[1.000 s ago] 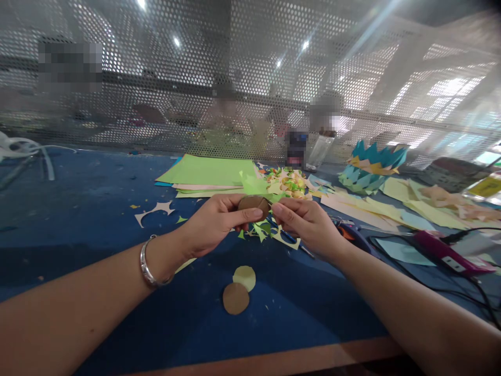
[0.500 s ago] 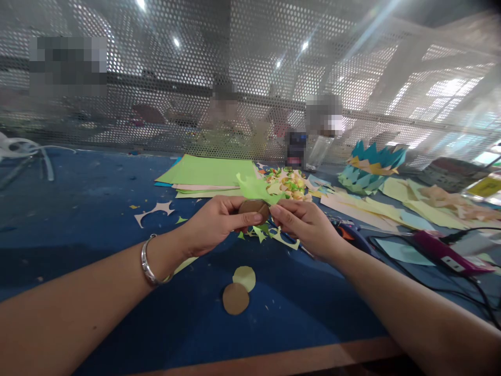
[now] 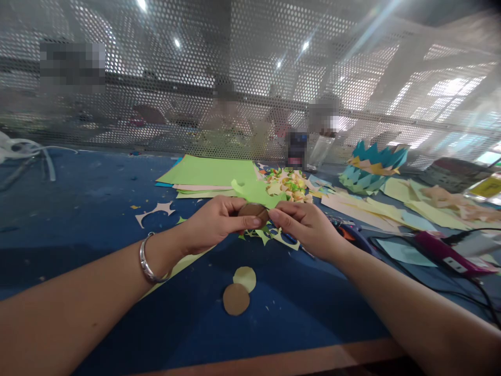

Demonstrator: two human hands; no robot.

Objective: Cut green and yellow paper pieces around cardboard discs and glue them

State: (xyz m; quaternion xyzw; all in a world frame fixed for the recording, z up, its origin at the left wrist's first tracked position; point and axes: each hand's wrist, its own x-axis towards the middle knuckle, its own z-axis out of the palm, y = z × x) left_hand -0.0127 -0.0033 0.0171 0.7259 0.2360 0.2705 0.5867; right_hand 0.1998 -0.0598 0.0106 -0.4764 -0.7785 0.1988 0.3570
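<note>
My left hand pinches a brown cardboard disc between thumb and fingers. Light green paper with a ragged cut edge stands just behind the disc, against it. At the disc's right edge, my right hand has thumb and index finger closed on the green paper; the fingertips hide the exact grip. Below the hands, a second brown disc lies partly over a pale yellow paper circle. Green paper scraps lie beneath my fingers.
A stack of green paper lies behind my left hand, with a heap of paper bits beside it. On the right are a blue zigzag paper crown, paper strips, a purple power strip and black cables.
The green paper's upper left part has dipped lower and shifted left behind the disc. More of a pale yellow sheet shows under my left wrist. Both hands keep nearly the same place.
</note>
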